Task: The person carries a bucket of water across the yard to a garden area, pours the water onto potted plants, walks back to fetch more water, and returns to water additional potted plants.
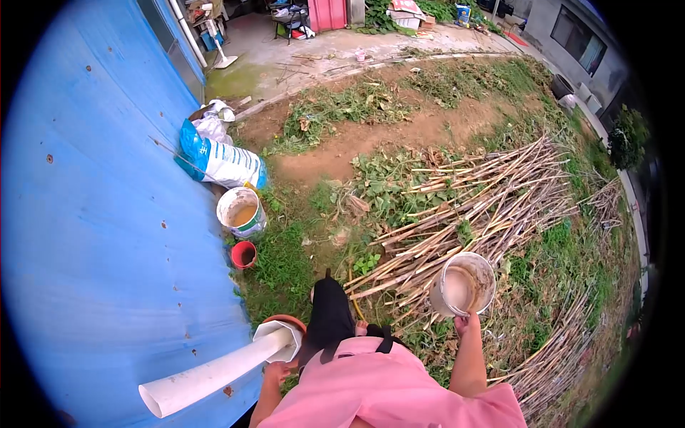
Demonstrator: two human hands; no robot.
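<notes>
My right hand (467,324) grips the near rim of a whitish bucket (484,277), which is held out over the ground on the right with a shallow, cloudy liquid at its bottom. Low on the left, my left hand (279,369) is closed beside a white octagonal container (291,349); what its fingers hold, if anything, is hidden. The end of a wide white pipe (207,374) rests in that container. Behind the container shows the edge of an orange-brown basin (294,320).
Along the blue sheet wall (114,228) stand a red pot (243,255), a white bucket (241,208) holding brownish liquid, and a blue-and-white sack (227,162). Dry stalks (492,192) lie piled ahead and to the right, among uprooted vines (342,114). Concrete paving (285,57) lies beyond.
</notes>
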